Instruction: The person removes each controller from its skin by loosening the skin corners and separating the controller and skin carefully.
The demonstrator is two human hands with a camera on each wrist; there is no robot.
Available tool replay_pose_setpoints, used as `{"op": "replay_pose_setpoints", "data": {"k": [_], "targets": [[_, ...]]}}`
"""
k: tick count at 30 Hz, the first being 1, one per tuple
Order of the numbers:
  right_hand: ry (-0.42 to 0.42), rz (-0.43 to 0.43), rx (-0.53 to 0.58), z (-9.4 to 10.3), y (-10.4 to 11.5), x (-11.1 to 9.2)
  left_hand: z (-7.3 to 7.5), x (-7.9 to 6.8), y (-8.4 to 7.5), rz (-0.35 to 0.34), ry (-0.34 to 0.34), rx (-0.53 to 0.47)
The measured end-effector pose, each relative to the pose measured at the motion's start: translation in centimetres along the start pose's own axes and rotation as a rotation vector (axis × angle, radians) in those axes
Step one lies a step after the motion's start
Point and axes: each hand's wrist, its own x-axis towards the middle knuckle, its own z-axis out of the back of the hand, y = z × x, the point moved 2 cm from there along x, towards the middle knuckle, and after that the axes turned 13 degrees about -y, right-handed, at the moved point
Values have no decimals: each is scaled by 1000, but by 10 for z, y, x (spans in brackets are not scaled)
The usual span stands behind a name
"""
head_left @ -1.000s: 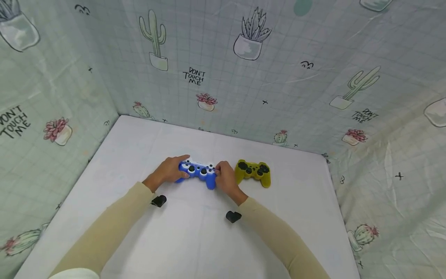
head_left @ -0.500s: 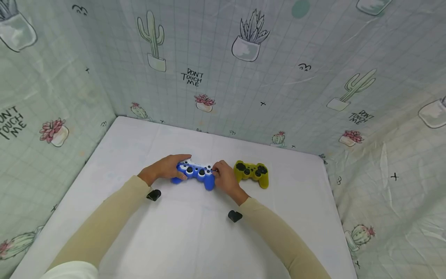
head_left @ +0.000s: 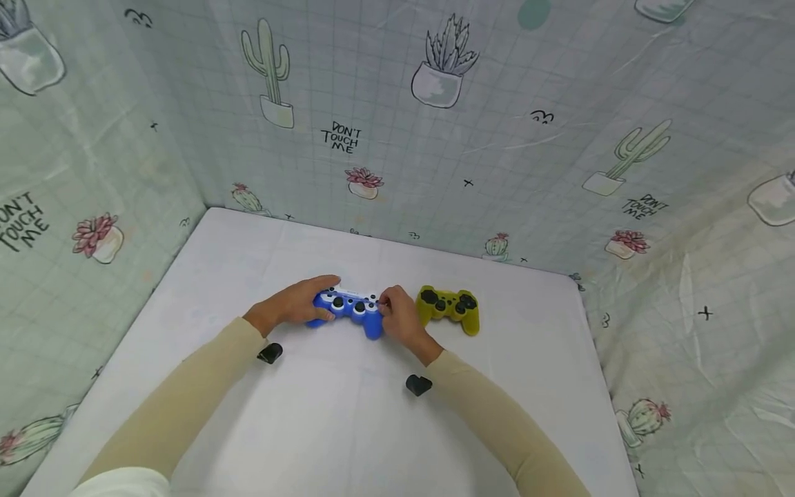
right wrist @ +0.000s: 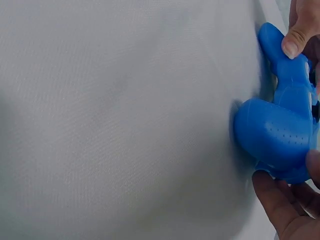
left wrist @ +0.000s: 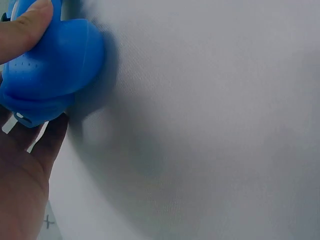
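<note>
1. Nearest: tan sleeves point(head_left: 183, 393), black pieces point(head_left: 270, 353) by both wrists.
2. Left hand point(head_left: 297, 302): grips blue-and-white controller point(head_left: 351, 301) at its left end, thumb on face.
3. Right hand point(head_left: 404, 320): pinches same controller's right end, fingers bent.
4. Controller sits between hands, low at white tabletop point(head_left: 348, 421); full contact unclear.
5. Yellow-green controller point(head_left: 450, 304): on tabletop, just right of right hand.
6. Behind: cactus-print cloth point(head_left: 397, 148).

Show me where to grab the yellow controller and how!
Probably best: grip the right handle of the yellow controller, coming from the right. That handle is rounded and juts out from the middle, while the right hand crowds the left side.
</note>
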Motion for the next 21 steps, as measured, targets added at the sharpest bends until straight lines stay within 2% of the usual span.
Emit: {"op": "replay_pose_setpoints", "data": {"k": [5, 12, 17, 21], "targets": [[11, 17, -5, -1, -1, 0, 0, -2, -4, -62, -5, 16], [0, 61, -35, -4, -4, 0, -7, 0, -9, -136, -14, 96], [-14, 39, -39, -3, -6, 1, -11, 3, -10, -138, -39, 127], [-17, 14, -12, -3, -8, 1, -13, 3, -10, -113, -44, 116]]}}
